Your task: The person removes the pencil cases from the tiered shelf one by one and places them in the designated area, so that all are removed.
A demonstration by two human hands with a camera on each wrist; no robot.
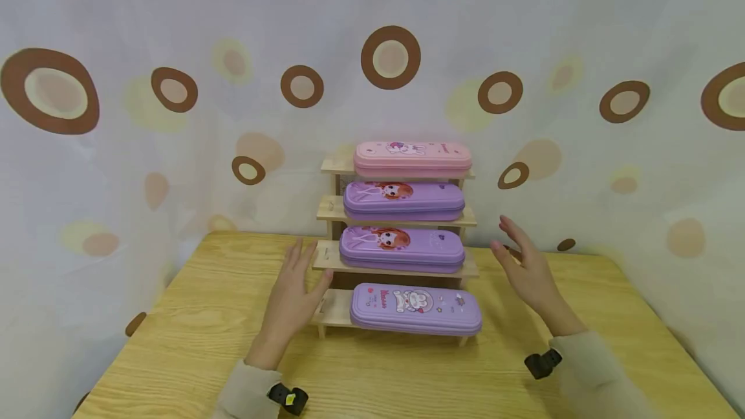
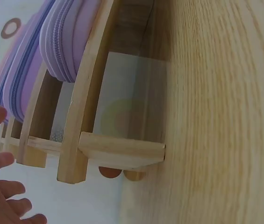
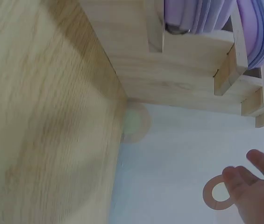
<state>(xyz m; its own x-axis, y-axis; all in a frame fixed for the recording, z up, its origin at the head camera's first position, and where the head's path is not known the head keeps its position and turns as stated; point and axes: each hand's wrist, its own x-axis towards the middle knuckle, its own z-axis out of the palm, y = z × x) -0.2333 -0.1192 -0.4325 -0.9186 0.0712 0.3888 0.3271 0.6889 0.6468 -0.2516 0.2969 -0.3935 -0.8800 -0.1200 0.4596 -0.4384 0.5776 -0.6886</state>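
Observation:
A stepped wooden rack (image 1: 333, 306) stands on the table, one zippered pencil case lying on each of its shelves. The lowest shelf bears a lilac case with a rabbit print (image 1: 416, 308). Above it are two purple cases with a red-haired girl, the lower one (image 1: 401, 249) and the upper one (image 1: 404, 200). A pink case (image 1: 412, 158) lies on top. My left hand (image 1: 293, 296), fingers spread, is beside the rack's left side and holds nothing. Off the right side, my right hand (image 1: 528, 273) hovers with its fingers extended, touching nothing.
The wood-grain table (image 1: 372, 377) extends in front of the rack and to both sides. Behind it hangs a pale curtain (image 1: 349, 11) printed with brown and yellow rings. Black straps are on both wrists.

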